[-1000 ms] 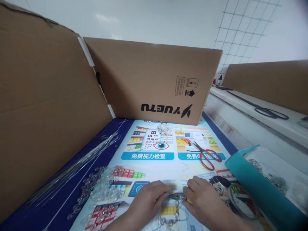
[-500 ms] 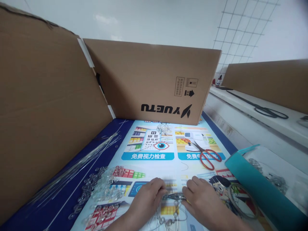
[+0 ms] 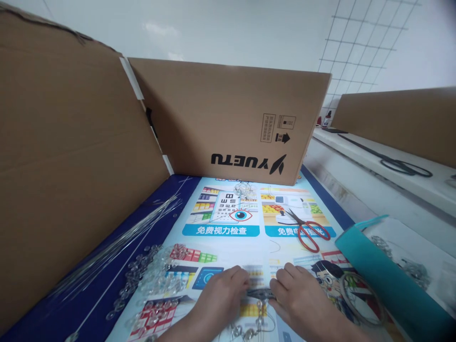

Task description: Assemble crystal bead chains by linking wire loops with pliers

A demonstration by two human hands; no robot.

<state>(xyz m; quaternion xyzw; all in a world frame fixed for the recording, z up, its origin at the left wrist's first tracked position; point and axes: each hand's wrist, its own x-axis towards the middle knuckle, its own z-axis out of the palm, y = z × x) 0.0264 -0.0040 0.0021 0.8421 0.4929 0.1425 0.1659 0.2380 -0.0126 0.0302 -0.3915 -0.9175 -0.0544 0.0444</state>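
Note:
In the head view my right hand (image 3: 297,292) is closed around needle-nose pliers (image 3: 259,293), whose jaws point left. My left hand (image 3: 226,294) is pinched at the tip of these jaws; what its fingers grip is too small to make out. Just below the pliers hangs a wire strand with clear beads (image 3: 249,331), partly cut off by the lower edge. Beside my left forearm lies a heap of clear beads (image 3: 156,278). Red-handled scissors (image 3: 308,231) lie beyond my right hand, blades partly open.
A bundle of straight wires (image 3: 121,247) lies at left. To the right are a coil of wire (image 3: 344,297) and a teal-edged box (image 3: 388,270) with wire pieces. Cardboard panels (image 3: 228,118) stand behind and left. A small tangle of beaded wire (image 3: 244,190) lies near the back panel.
The whole view has shifted slightly to the right. My left hand and the pliers have turned slightly; both hands keep their hold close together.

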